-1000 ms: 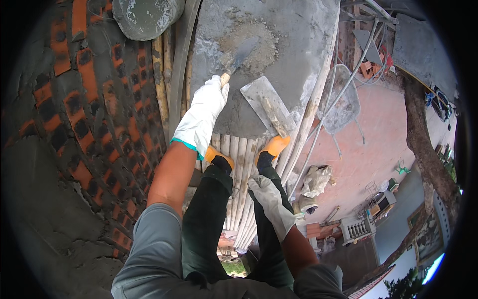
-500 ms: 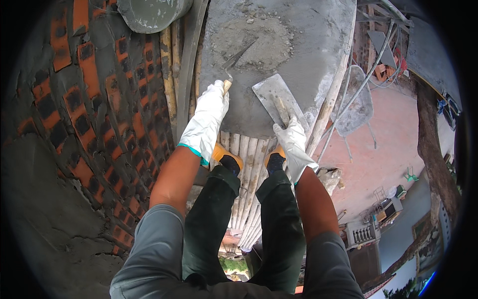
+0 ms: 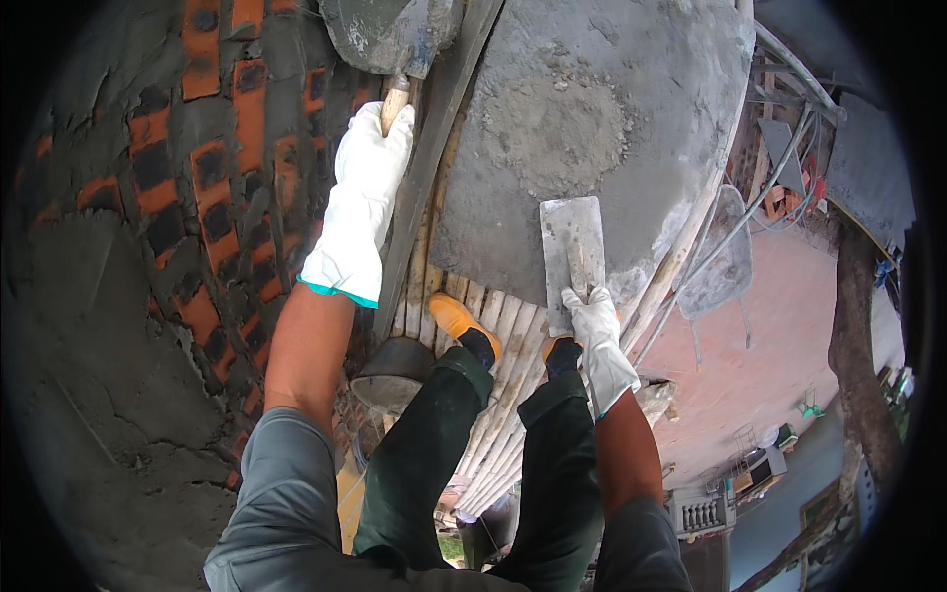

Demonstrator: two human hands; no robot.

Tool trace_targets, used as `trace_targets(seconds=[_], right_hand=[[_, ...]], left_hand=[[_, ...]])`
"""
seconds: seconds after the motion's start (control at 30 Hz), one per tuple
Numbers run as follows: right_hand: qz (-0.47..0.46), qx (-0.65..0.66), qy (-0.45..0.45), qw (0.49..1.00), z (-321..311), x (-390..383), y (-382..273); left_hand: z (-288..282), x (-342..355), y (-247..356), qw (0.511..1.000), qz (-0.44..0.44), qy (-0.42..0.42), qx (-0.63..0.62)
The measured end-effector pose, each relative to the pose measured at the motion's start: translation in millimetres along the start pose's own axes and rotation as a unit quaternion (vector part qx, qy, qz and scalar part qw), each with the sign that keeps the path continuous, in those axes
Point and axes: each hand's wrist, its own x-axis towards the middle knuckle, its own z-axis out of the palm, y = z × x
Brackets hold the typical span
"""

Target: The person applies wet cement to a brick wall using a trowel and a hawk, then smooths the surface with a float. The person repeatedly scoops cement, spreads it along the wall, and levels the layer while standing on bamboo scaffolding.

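My left hand (image 3: 370, 178), in a white glove, is wrapped round the wooden handle of a pointing trowel (image 3: 396, 97). The trowel reaches to a mortar-smeared bucket (image 3: 355, 35) at the far edge; where its blade ends I cannot make out. My right hand (image 3: 595, 331), also gloved, grips a flat rectangular plastering trowel (image 3: 562, 242) by its handle. This blade lies over the near right part of a grey mortar board (image 3: 493, 222). A crumbly heap of mortar (image 3: 557, 133) sits on the board, ahead of both hands.
A brick wall (image 3: 212, 197), partly coated with wet mortar, stands left. Underfoot are bamboo poles (image 3: 503, 360) high above a reddish floor (image 3: 730, 395). A dark bucket (image 3: 395, 370) stands by my left leg. A wheelbarrow (image 3: 715, 261) is below right, past metal poles (image 3: 750, 212).
My left hand has moved from the mortar heap left and away to the far bucket, carrying the pointing trowel. The plastering trowel has turned more upright in my right hand. The view has shifted.
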Motion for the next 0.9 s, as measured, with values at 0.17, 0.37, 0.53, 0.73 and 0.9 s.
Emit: trace_targets(seconds=[0.17, 0.37, 0.53, 0.73, 0.9], right_hand=[[0.03, 0.094, -0.042, 0.994, 19.8, -13.1, 28.9], [0.034, 0.076, -0.04, 0.996, 15.9, -22.3, 51.1], [0.034, 0.123, -0.043, 0.991, 11.8, -26.2, 56.1], [0.029, 0.042, -0.027, 0.998, 10.3, -23.7, 56.4], [0.035, 0.092, -0.074, 0.992, 6.0, -20.9, 49.7]], left_hand=[[-18.0, 8.1, 13.4, 0.993, -0.022, -0.005, -0.119], [-31.0, -12.2, -16.0, 0.956, -0.188, -0.063, -0.216], [-15.3, 69.8, 7.4, 0.956, -0.167, -0.072, -0.229], [-2.0, 127.3, 22.9, 0.983, -0.146, -0.101, -0.041], [5.2, 92.9, -8.1, 0.831, -0.155, -0.103, -0.525]])
